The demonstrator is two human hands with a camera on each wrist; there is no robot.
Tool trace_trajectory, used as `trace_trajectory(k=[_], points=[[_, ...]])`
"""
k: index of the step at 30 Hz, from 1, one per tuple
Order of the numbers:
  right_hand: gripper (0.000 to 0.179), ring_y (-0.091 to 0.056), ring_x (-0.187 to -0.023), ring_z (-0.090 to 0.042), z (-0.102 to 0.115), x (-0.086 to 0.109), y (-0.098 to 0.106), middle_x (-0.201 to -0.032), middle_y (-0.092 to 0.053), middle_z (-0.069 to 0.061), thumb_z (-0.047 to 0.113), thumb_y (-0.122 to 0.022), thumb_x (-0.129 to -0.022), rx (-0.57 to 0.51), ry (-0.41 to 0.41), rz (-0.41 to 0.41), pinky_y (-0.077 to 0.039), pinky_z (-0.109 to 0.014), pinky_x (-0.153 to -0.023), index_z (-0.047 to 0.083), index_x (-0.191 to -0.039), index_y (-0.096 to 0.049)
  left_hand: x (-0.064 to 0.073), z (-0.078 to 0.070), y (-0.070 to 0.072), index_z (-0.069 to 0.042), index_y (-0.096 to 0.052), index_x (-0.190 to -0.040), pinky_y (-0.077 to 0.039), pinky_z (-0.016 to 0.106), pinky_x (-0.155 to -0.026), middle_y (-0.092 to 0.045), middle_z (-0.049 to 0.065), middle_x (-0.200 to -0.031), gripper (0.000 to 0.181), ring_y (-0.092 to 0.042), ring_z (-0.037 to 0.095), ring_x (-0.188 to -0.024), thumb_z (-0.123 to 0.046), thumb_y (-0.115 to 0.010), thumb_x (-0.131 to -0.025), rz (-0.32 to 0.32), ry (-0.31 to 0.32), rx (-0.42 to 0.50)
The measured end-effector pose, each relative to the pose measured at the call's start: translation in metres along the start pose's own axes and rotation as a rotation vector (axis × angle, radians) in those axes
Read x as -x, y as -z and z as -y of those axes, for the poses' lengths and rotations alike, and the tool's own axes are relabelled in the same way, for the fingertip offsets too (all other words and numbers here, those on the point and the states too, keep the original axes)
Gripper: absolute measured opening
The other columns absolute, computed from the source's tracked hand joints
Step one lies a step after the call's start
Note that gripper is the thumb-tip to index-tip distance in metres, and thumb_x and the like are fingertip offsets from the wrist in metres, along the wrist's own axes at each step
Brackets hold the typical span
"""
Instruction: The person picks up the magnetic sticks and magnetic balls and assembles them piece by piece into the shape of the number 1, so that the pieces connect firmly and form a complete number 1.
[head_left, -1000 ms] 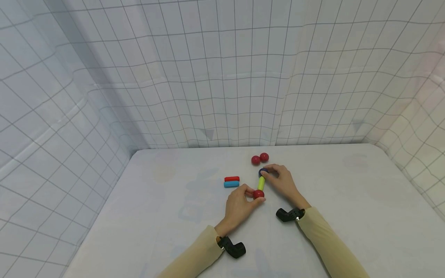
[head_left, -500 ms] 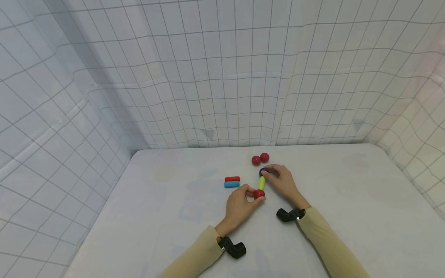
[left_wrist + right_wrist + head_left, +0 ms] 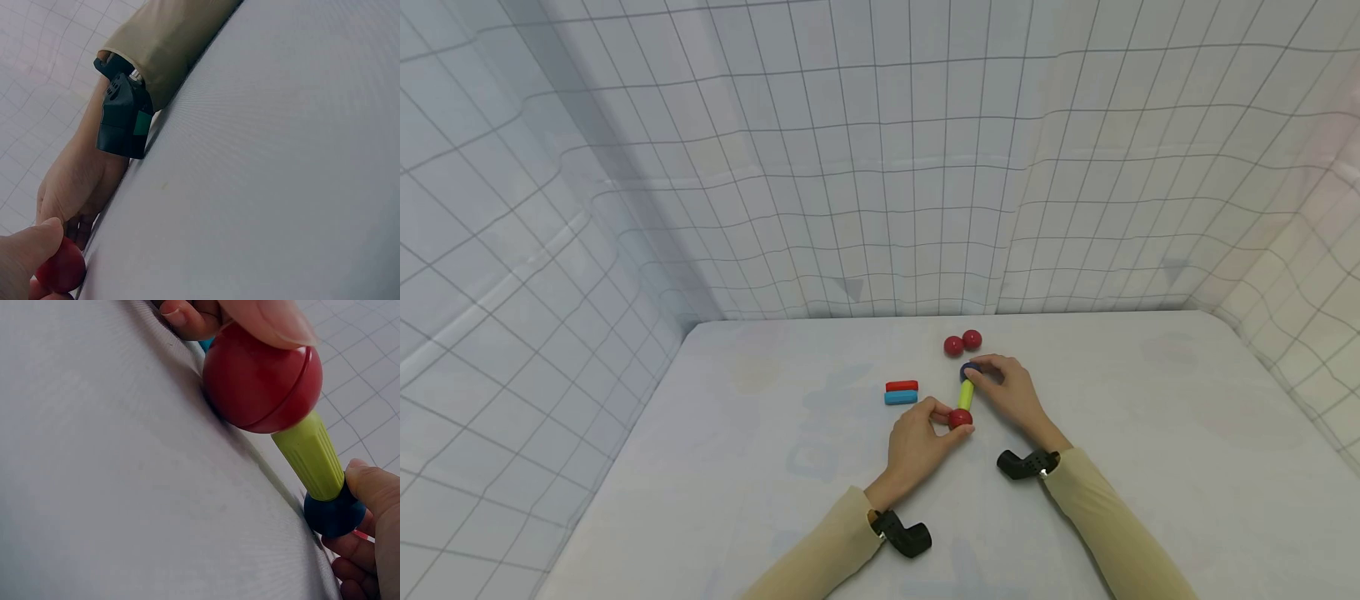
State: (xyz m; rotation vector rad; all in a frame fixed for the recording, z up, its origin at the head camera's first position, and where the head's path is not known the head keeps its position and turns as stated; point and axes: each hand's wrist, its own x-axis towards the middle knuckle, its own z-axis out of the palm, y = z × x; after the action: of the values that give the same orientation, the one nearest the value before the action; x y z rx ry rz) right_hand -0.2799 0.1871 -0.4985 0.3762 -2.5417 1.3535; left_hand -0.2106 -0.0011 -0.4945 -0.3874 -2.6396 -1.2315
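Note:
Between my two hands a yellow-green ribbed rod [image 3: 311,456] joins a red ball [image 3: 259,381] to a dark blue ball [image 3: 334,514]. My left hand [image 3: 917,446] pinches the red ball between thumb and fingers at the near end. At the far end my right hand [image 3: 1011,396] pinches the blue ball, its fingertips partly covering it in the head view. The left wrist view shows only the red ball [image 3: 62,267] under the left thumb, with the rod out of sight. Seen from the right wrist, the joined piece lies low along the white table surface.
Two loose red balls [image 3: 962,342] lie side by side just beyond the blue ball. Left of the rod, a red bar [image 3: 901,386] and a light blue bar [image 3: 901,398] lie parallel. A white gridded curtain [image 3: 880,208] rises behind the table [image 3: 737,467].
Almost nothing differs. Both hands keep their grips, and the whole scene has shifted very slightly to the right in the head view.

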Motion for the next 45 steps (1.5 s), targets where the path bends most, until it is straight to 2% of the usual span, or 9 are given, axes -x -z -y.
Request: trace_trajectory(k=[13, 45], points=[[0.034, -0.053, -0.105, -0.028, -0.0006, 0.0002, 0.001, -0.105, -0.067, -0.008, 0.032, -0.067, -0.089, -0.002, 0.024, -0.008, -0.038, -0.048, -0.091, 0.006, -0.112, -0.067, 0.0006, -0.0013, 0.0002, -0.019, -0.064, -0.094, -0.037, 0.022, -0.052, -0.068, -0.006, -0.085, 0.034, -0.049, 0.002, -0.061, -0.046, -0.076, -0.077, 0.011, -0.002, -0.003], [0.037, -0.052, -0.106, -0.028, -0.0023, -0.0001, 0.0006, -0.106, -0.067, -0.009, 0.034, -0.066, -0.09, -0.01, -0.011, 0.005, -0.037, -0.049, -0.092, 0.007, -0.115, -0.066, 0.0021, -0.0014, 0.0048, -0.019, -0.065, -0.101, -0.038, 0.022, -0.052, -0.067, -0.008, -0.086, 0.035, -0.047, 0.003, -0.057, -0.045, -0.074, -0.08, 0.044, 0.01, 0.029]])
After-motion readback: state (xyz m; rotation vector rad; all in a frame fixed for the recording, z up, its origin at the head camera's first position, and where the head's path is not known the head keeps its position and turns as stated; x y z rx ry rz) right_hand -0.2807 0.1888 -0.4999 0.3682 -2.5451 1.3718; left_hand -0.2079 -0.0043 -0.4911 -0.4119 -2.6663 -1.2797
